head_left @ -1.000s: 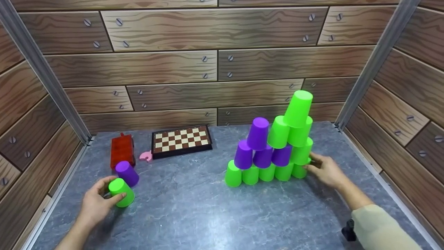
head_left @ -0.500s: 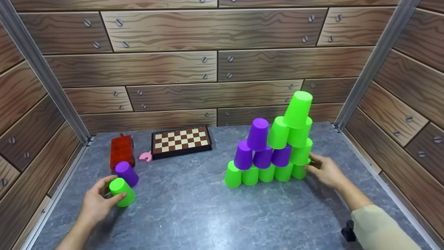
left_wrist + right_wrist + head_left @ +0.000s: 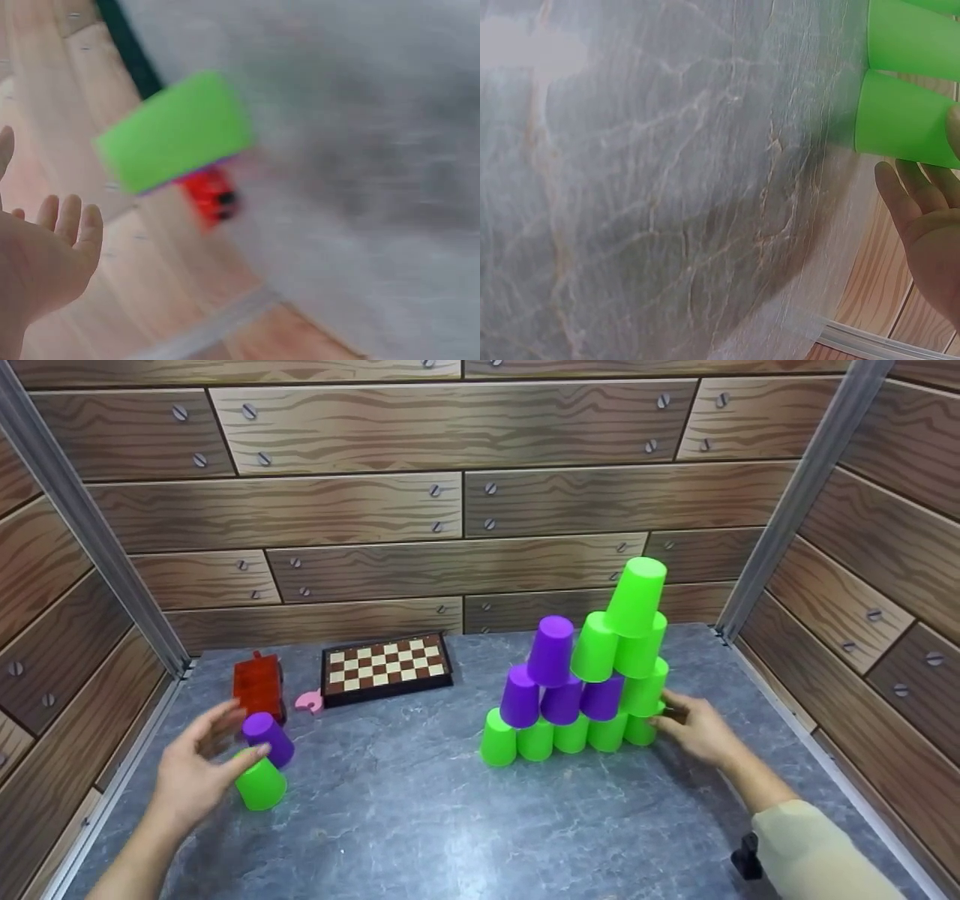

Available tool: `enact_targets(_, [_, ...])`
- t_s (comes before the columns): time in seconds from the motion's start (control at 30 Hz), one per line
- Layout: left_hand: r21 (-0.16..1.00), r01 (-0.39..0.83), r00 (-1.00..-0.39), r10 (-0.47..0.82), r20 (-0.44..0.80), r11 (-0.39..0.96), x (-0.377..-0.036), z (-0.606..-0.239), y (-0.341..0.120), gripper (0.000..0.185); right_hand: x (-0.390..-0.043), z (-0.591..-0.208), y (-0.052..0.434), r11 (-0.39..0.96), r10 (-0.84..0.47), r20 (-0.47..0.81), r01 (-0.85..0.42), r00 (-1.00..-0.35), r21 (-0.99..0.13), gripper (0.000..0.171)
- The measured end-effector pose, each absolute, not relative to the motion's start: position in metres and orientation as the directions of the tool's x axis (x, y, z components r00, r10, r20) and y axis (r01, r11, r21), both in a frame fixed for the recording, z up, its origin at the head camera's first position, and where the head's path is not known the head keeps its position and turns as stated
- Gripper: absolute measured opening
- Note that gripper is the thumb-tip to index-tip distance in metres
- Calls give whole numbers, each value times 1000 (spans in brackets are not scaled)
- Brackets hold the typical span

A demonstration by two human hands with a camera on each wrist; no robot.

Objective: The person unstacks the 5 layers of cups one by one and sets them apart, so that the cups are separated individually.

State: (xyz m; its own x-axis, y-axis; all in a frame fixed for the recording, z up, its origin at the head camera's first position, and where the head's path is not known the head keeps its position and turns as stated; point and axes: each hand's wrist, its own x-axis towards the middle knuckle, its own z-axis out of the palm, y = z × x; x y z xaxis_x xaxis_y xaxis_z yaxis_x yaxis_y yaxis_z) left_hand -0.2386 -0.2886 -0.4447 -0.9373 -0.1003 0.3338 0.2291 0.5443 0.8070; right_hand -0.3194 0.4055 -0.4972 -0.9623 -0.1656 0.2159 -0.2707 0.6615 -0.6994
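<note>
My left hand [image 3: 191, 769] hovers with spread fingers over an upside-down green cup [image 3: 261, 787] at the table's left. In the left wrist view that cup [image 3: 176, 131] is blurred, and the hand [image 3: 49, 259] is apart from it. A purple cup [image 3: 271, 742] stands just behind. At the pyramid's right end, my right hand [image 3: 697, 727] holds the lowest green cup [image 3: 640, 729] between thumb and fingers. The right wrist view shows the thumb on this cup [image 3: 904, 116] and fingers along its side, some tips hidden. The pyramid mixes green cups with several purple cups [image 3: 551, 652].
A red toy-like box [image 3: 256, 686] lies behind the left cups. Beside it are a pink curved piece [image 3: 309, 702] and a chessboard [image 3: 386, 666]. One green cup [image 3: 637, 596] tops the pyramid on the right. Wood-patterned walls [image 3: 360, 510] surround the grey table [image 3: 405, 810].
My left hand has let go of the green cup and risen slightly, its fingers spreading. The right hand keeps its place at the pyramid's end. The head view has shifted a little.
</note>
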Motion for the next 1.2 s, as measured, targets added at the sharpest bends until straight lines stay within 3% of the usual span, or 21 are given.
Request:
enact_targets(0.27, [765, 455, -874, 66, 481, 455, -268, -370, -212, 71, -319, -500, 410, 663, -156, 227, -272, -961, -697, 60])
enact_targets(0.53, [721, 617, -785, 315, 534, 315, -306, -329, -96, 71, -315, -502, 407, 648, -149, 225, -267, -963, -713, 60])
enact_targets(0.87, [741, 627, -744, 467, 479, 240, -331, -293, 38, 70, -318, -502, 403, 619, -170, 233, -288, -957, -730, 61])
enact_targets(1.2, [746, 617, -758, 444, 477, 252, -343, -282, 113, 70, -316, -502, 404, 586, -162, 223, -276, -961, -762, 60])
